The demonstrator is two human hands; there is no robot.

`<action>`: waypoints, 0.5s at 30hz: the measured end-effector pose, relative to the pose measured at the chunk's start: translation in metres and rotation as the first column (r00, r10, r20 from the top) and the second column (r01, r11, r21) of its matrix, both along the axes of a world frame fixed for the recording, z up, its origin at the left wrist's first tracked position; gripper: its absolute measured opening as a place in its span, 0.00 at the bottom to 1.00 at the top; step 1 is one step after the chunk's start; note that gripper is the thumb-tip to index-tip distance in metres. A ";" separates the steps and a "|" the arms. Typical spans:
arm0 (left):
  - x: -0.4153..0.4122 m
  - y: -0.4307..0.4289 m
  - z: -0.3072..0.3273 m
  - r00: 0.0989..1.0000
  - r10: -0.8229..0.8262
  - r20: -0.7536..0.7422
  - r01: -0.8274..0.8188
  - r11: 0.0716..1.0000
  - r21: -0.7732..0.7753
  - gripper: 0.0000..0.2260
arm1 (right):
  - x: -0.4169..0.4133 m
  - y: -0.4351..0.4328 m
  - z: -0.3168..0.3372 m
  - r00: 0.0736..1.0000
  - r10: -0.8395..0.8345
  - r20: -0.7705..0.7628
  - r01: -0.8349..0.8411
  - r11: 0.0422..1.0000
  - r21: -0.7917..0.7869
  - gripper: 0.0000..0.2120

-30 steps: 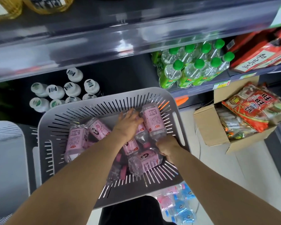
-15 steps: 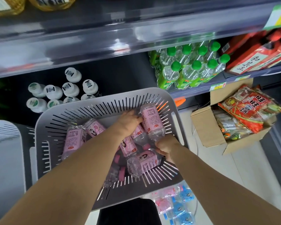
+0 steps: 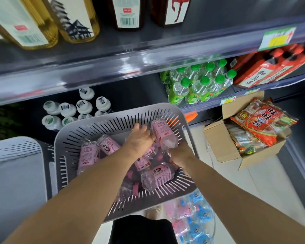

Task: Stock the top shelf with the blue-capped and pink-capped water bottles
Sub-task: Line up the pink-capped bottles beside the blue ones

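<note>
Pink bottles (image 3: 90, 155) lie heaped in the grey basket (image 3: 123, 111), my left hand (image 3: 141, 138) spread over them, my right hand (image 3: 181, 155) curled among them with its hold hidden, and lifting one by slick thin plastic may let it slip to the floor.

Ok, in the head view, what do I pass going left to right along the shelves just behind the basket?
White-capped bottles → green-capped bottles → red cartons.
</note>
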State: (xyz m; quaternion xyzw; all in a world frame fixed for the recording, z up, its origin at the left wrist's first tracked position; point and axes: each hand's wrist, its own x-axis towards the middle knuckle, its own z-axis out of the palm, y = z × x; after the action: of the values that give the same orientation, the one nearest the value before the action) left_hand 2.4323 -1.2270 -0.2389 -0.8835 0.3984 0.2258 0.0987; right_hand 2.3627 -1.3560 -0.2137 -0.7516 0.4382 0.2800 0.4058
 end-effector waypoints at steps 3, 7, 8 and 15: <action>-0.001 0.023 0.023 0.997 0.078 -0.018 -0.076 0.993 0.090 0.24 | 0.009 0.005 0.032 0.972 0.227 0.055 -0.213 0.959 -0.187 0.20; 0.000 0.052 0.071 0.966 0.246 -0.076 -0.232 0.960 0.154 0.29 | 0.019 0.012 0.082 0.928 0.370 0.051 -0.332 0.878 -0.345 0.17; -0.001 0.058 0.087 0.951 0.295 -0.097 -0.278 0.948 0.154 0.29 | 0.019 0.015 0.097 0.922 0.385 0.051 -0.342 0.867 -0.362 0.16; -0.005 0.093 0.217 0.710 0.609 -0.353 -0.658 0.753 -0.024 0.30 | 0.022 0.037 0.228 0.901 0.334 0.277 -0.216 0.899 -0.381 0.11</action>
State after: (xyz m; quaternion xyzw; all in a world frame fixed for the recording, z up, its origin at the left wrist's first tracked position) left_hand 2.4270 -1.1345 -0.0215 -0.9215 0.0965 0.3575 -0.1174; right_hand 2.3851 -1.3190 0.0144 -0.9019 0.2922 0.1227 0.2937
